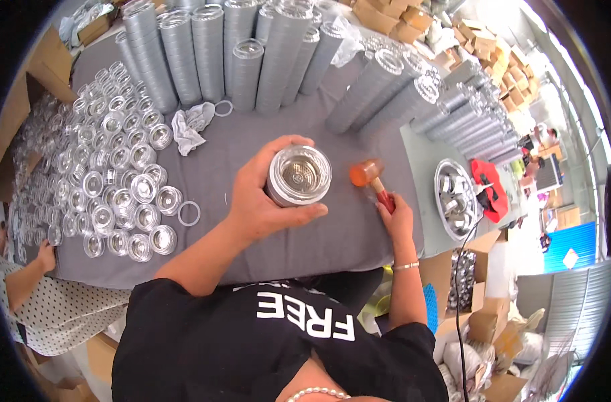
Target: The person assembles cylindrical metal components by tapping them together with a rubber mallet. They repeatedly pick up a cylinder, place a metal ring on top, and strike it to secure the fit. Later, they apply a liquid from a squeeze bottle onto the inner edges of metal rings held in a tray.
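My left hand (265, 191) is wrapped around a short round container (298, 175) with a clear rim and a perforated metal-looking inside, raised over the middle of the table. To its right, my right hand (394, 216) grips the red handle of a mallet (367, 173) with an orange head. The mallet head is slightly blurred and stands apart from the container. A pile of clear round lids (121, 201) with metallic centres covers the table's left side. Near the pile lies a loose clear ring (189, 213).
Tall stacks of grey cylinders (208, 57) line the far edge, with more stacks (369, 90) at right. Crumpled white paper (191, 127) lies on the grey cloth (272, 261). A metal tray (455, 199) of small metal parts sits right. Another person's hand (46, 256) touches the table's left edge.
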A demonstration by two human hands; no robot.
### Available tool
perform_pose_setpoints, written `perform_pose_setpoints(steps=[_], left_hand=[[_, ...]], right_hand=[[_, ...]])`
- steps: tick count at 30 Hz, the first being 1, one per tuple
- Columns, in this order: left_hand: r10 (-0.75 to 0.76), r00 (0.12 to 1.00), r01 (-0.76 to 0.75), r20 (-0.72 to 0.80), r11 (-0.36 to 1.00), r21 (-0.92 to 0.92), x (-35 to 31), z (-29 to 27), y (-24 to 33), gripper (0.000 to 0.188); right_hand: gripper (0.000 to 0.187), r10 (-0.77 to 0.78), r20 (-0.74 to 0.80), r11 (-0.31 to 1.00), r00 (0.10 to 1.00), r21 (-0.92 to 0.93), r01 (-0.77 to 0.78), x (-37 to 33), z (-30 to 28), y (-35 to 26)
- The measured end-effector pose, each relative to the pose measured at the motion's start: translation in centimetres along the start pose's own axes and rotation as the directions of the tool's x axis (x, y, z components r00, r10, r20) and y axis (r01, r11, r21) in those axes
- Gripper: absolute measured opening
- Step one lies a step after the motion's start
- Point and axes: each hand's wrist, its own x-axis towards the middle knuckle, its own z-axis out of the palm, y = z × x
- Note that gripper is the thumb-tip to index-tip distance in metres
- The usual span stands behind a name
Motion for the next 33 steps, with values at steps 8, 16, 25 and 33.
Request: perform_pose_setpoints(steps=[8,16,25,33], left_hand=[[-0.006,0.998,-0.001,0.055,0.992,0.126,0.1,-0.8,0.6,0.079],[0.089,0.996,-0.093,0.028,0.969,0.228,0.5,-0.6,-0.4,0.073],[0.093,0.996,-0.094,0.016,0.978,0.186,0.8,-0.4,-0.2,0.073],[0.046,0.999,-0.047,0.012,0.996,0.073,0.5,-0.8,-0.8,0.071]], right_hand=[[0.033,-0.254,0.068,0.614,0.965,0.782,0.107,0.4,-15.2,-18.0],[0.033,-0.679,0.270,0.700,0.683,-0.040,0.713,0.2,-19.6,-27.9],[0.032,-0.589,-0.002,0.799,0.808,0.147,0.583,0.4,-22.8,-20.6],[0.033,-0.542,-0.187,0.694,0.819,0.450,0.562,2.3,-21.3,-22.7]])
